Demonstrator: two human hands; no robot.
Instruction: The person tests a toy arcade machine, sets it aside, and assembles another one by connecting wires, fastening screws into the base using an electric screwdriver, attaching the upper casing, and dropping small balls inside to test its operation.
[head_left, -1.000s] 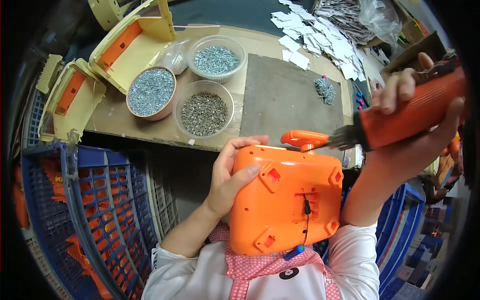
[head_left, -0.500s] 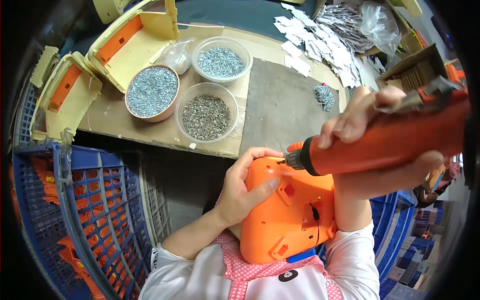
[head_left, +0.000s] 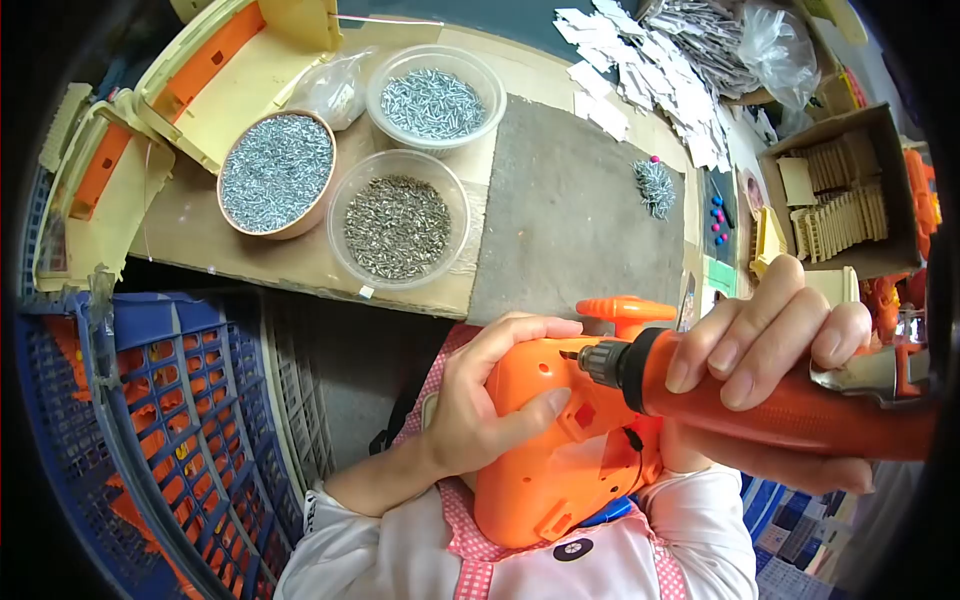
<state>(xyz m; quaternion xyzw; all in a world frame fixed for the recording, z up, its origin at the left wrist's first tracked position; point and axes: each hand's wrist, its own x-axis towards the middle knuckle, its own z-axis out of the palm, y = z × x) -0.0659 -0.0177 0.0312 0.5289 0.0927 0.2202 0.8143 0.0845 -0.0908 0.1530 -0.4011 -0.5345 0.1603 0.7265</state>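
Note:
An orange plastic casing (head_left: 580, 455) with screw holes, a dark cable and square recesses rests tilted against my body. My left hand (head_left: 480, 400) is closed around its upper left edge, thumb lying across the face. In my right hand (head_left: 765, 340) is a red electric screwdriver (head_left: 800, 422), held sideways with fingers over the top. Its bit points left, close to the casing's upper edge; I cannot tell whether it touches a screw. Behind the screwdriver's nose, an orange knob-like part (head_left: 625, 312) sticks up at the casing's far side.
On the table stand a bowl of silver screws (head_left: 277, 172), a tub of longer screws (head_left: 433, 105) and a tub of brownish screws (head_left: 397, 228). A screw cluster (head_left: 655, 190) lies on the grey mat (head_left: 560, 220). Blue crates (head_left: 175, 400) flank my left; a cardboard box (head_left: 840, 135) stands right.
The screwdriver's back end has swung lower, and its tip has moved slightly right and down. The casing has tilted, bringing the orange knob-like part into fuller view. My left hand keeps its hold.

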